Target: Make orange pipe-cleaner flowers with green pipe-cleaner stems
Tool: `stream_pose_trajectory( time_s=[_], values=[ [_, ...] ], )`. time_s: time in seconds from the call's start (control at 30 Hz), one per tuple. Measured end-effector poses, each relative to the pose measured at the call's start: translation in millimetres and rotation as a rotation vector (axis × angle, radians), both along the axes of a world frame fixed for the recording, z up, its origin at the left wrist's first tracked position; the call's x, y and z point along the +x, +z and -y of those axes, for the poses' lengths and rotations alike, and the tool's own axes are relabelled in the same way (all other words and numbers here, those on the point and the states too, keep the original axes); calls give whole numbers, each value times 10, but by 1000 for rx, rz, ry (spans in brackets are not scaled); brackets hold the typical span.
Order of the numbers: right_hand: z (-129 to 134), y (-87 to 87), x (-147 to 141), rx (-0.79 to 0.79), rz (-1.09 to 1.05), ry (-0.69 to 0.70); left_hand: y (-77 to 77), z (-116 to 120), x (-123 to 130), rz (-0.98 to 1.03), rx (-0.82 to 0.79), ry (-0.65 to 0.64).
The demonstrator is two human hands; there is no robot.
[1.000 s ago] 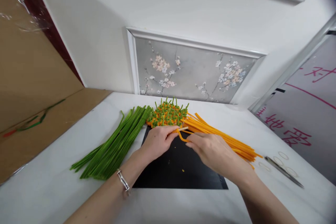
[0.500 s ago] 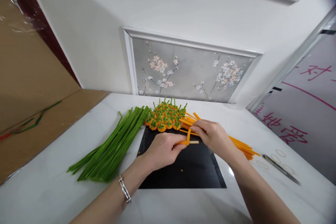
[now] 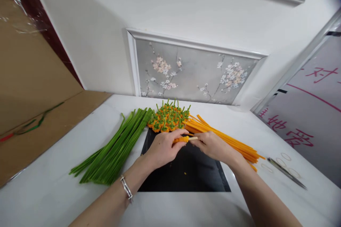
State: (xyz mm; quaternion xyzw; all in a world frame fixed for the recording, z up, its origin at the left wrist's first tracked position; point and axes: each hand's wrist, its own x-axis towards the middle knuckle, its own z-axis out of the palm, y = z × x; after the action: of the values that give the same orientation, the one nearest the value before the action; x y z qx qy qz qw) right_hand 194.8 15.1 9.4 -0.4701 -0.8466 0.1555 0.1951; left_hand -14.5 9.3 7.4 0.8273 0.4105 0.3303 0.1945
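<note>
Thumb and fingers of the left hand (image 3: 163, 148) pinch an orange coil (image 3: 181, 139), a fuzzy strand wound around a pale stick (image 3: 193, 138). From where I stand, the coil sits at that hand's fingertips, with the bare length of the stick poking out towards the right hand (image 3: 212, 144). Those fingers are drawn together on the stick's outer end, the knuckles partly hiding the grip.

Both hands are held over a black mat (image 3: 183, 181) on the white table (image 3: 93, 202). Just beyond the left hand lies a cluster of orange-and-green pieces (image 3: 170, 116), many with short green stems sticking up. To that hand's left is a thick bundle of green strands (image 3: 114, 147), lying slantwise on the table. Behind the right hand stretches a bundle of orange strands (image 3: 226, 136), partly covered by the hand and forearm. Farther to its right, a slim metal tool (image 3: 287, 173) lies beside several thin pale rings (image 3: 286, 156). A silvery bracelet (image 3: 126, 188) circles the left wrist.
</note>
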Motion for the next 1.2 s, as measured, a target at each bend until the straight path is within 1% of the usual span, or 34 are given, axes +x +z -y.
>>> stream_pose_trajectory(
  time_s=[0.17,0.33,0.43,0.57,0.73,0.87,1.03,1.2],
  values=[
    [76,49,-67,16,83,45,-62,-112,-90,-26,19,55],
    [192,121,-122,54,143,98,-85,-150,-124,-115,15,84],
    [247,172,-139,87,146,108,-98,-147,-119,-161,24,75],
    [264,224,-138,152,105,85,-96,-130,-107,-210,50,77],
    [203,236,-103,235,31,51,-43,-89,-83,-253,43,-2],
    [136,211,-73,281,-14,13,-40,-81,-65,-242,40,-35],
    [64,167,-46,300,-42,-49,-48,-82,-59,-210,14,-81],
    [-7,107,-9,289,-26,-83,-7,-51,-43,-225,48,-123]
  ],
)
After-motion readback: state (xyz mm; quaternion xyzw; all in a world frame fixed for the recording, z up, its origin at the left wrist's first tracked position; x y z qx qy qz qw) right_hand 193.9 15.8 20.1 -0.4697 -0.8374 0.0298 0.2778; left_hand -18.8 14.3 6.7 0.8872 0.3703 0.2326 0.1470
